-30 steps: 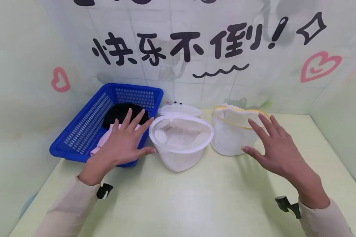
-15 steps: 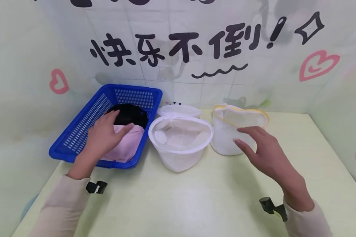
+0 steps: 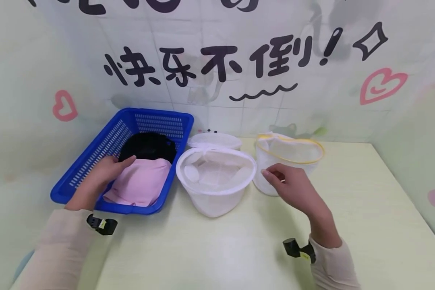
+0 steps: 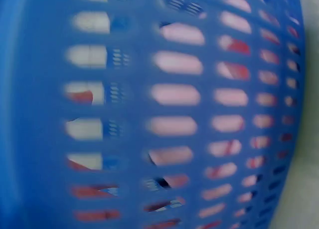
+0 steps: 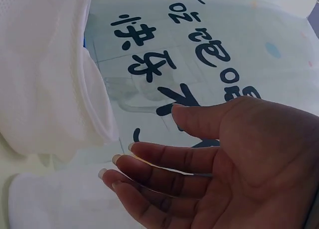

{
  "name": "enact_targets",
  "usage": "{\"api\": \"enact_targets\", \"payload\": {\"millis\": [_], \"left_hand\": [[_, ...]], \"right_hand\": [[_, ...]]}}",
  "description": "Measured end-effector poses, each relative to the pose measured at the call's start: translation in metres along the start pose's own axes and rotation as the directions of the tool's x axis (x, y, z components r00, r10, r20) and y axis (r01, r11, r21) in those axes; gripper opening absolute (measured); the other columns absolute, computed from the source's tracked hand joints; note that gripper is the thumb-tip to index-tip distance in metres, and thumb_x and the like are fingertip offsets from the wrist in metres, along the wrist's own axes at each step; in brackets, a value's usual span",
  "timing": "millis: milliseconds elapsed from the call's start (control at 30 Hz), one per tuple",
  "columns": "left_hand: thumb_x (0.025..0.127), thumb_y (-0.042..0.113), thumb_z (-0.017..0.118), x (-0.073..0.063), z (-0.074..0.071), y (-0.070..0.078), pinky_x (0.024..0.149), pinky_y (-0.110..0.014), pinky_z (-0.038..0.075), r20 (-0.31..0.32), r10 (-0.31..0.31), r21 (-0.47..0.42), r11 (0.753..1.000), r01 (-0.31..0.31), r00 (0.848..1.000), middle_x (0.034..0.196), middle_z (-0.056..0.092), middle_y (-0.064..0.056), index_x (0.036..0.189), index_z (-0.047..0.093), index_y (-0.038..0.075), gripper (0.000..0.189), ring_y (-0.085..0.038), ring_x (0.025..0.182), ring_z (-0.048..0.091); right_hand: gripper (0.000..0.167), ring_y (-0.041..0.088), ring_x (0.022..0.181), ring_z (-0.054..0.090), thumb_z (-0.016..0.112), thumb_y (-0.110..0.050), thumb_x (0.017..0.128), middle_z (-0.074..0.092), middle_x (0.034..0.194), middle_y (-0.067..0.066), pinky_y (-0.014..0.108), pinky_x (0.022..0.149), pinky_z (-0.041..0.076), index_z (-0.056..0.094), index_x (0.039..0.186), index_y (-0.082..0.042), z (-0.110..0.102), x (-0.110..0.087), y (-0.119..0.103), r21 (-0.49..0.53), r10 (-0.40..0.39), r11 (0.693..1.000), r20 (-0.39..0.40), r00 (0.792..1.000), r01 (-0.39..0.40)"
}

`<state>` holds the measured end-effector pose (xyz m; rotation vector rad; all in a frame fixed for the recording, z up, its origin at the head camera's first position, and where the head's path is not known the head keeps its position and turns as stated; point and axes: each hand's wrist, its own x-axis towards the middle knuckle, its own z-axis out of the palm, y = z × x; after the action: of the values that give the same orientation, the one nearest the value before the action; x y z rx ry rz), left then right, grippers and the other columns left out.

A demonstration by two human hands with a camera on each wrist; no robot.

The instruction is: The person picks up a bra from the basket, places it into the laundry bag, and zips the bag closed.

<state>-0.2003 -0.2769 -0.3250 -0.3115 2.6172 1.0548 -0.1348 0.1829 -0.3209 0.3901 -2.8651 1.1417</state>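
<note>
In the head view my left hand reaches into the blue plastic basket. Its thumb lies along the upper left edge of a smooth, folded pink garment, while the other fingers are hidden, so I cannot tell whether they grip it. Behind the pink piece is a black garment. My right hand hangs in front of a white mesh laundry bag with a yellow rim. The right wrist view shows its loosely bent fingers and thumb apart, holding nothing.
Between basket and yellow-rimmed bag stands a white mesh laundry bag, its round lid folded back. All stand on a pale table against a printed wall. The left wrist view faces the basket's slotted side.
My left hand has lowered from above the basket into it, beside the pink garment. My right hand has moved left and its spread fingers have relaxed inward.
</note>
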Motion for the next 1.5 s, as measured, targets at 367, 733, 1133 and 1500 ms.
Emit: {"api": "enact_targets", "payload": {"millis": [367, 733, 1133, 1500], "left_hand": [[0.090, 0.062, 0.044, 0.016, -0.001, -0.034, 0.100, -0.062, 0.028, 0.146, -0.215, -0.177, 0.955, 0.239, 0.966, 0.145, 0.010, -0.040, 0.141, -0.003, -0.019, 0.107, -0.053, 0.127, 0.022], [0.088, 0.054, 0.058, 0.024, 0.004, -0.036, 0.067, -0.033, 0.038, 0.182, -0.194, -0.112, 0.970, 0.216, 0.964, 0.097, 0.032, -0.018, 0.127, 0.025, -0.017, 0.087, -0.030, 0.089, 0.040], [0.085, 0.055, 0.063, 0.024, -0.011, -0.030, 0.080, -0.035, 0.045, 0.283, -0.225, -0.148, 0.950, 0.274, 0.932, 0.120, 0.034, -0.026, 0.139, 0.017, -0.017, 0.101, -0.037, 0.105, 0.042], [0.092, 0.033, 0.064, 0.024, -0.004, -0.024, 0.076, -0.026, 0.051, 0.409, -0.089, -0.388, 0.884, 0.262, 0.908, 0.099, 0.049, -0.007, 0.133, 0.029, -0.011, 0.069, -0.013, 0.081, 0.058]], "right_hand": [[0.036, 0.012, 0.065, 0.061, 0.052, -0.039, 0.097, 0.063, 0.068, -0.001, 0.032, 0.064, 0.045, 0.066, 0.088, -0.007, 0.030, 0.013, -0.004, 0.063, 0.203, 0.975, 0.112, 0.973, -0.211], [0.040, 0.017, 0.060, 0.057, 0.050, -0.041, 0.098, 0.062, 0.064, 0.001, 0.032, 0.058, 0.041, 0.061, 0.089, -0.003, 0.053, 0.016, -0.001, 0.111, 0.277, 0.953, 0.060, 0.959, -0.282], [0.038, 0.022, 0.060, 0.057, 0.055, -0.040, 0.096, 0.062, 0.063, 0.003, 0.032, 0.055, 0.040, 0.060, 0.083, -0.005, 0.054, 0.019, -0.004, 0.130, 0.291, 0.946, 0.064, 0.955, -0.297], [0.036, 0.018, 0.059, 0.056, 0.054, -0.039, 0.096, 0.060, 0.062, 0.002, 0.032, 0.057, 0.040, 0.060, 0.083, -0.006, 0.046, 0.023, -0.003, 0.085, 0.270, 0.957, 0.109, 0.957, -0.279]]}}
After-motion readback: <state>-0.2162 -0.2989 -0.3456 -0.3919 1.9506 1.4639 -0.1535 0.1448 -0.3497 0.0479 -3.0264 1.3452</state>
